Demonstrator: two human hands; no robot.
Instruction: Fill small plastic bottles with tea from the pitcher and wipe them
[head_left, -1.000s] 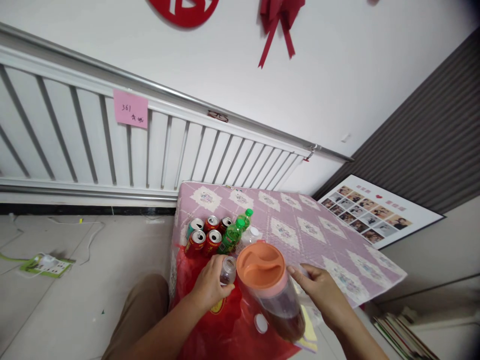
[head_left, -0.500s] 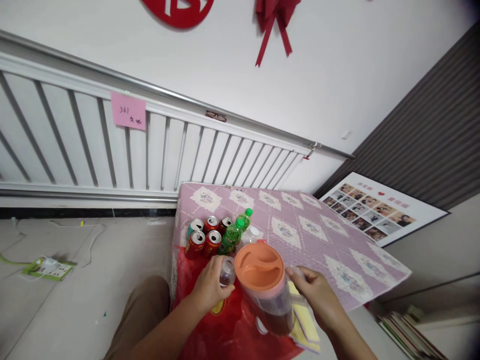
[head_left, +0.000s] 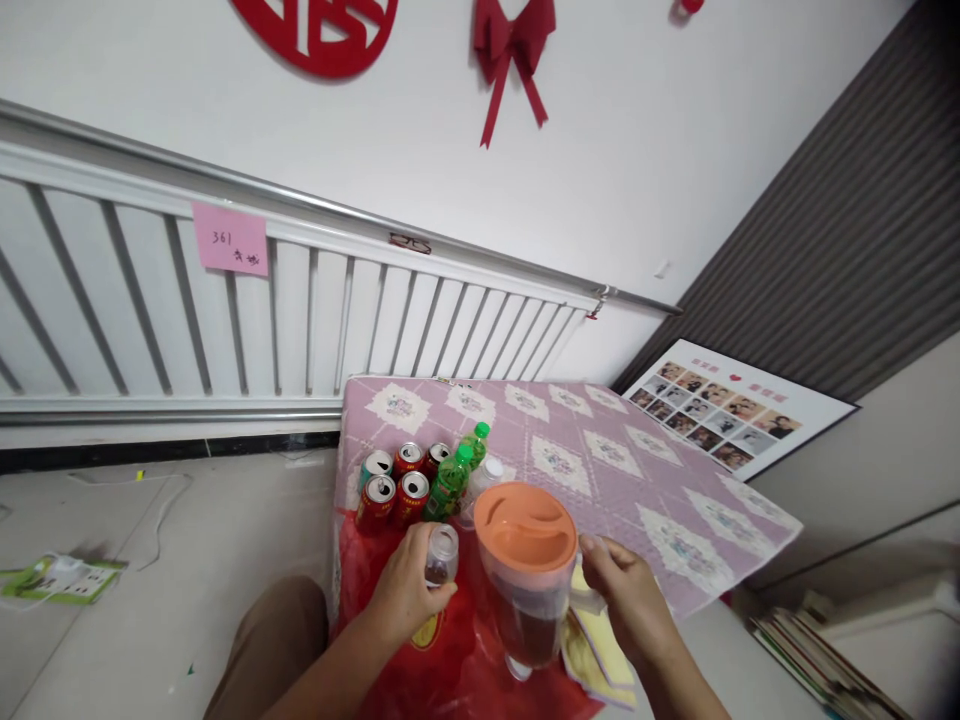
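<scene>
My left hand [head_left: 409,585] is closed around a small clear glass jar [head_left: 442,556] with a little dark content at its bottom. Just to the right, a clear plastic pitcher [head_left: 529,615] with an orange lid [head_left: 527,525] is part filled with brown liquid. My right hand [head_left: 622,585] grips the pitcher by its handle at the right side. Below the pitcher lies a small white cap [head_left: 518,668] on a red plastic bag [head_left: 450,660]. Under and beside my right hand is a folded yellow cloth [head_left: 600,650].
Several opened drink cans [head_left: 412,490] and green bottles [head_left: 448,482] stand behind my left hand, beside a clear bottle with a white cap [head_left: 491,470]. They are on a purple patterned bed cover [head_left: 555,455]. A radiator [head_left: 300,320] runs along the wall; a framed photo board [head_left: 739,410] leans right.
The pitcher has gone from tilted to more upright, still in my right hand. My left hand has shifted slightly left and down with the jar. The whole view has turned a little.
</scene>
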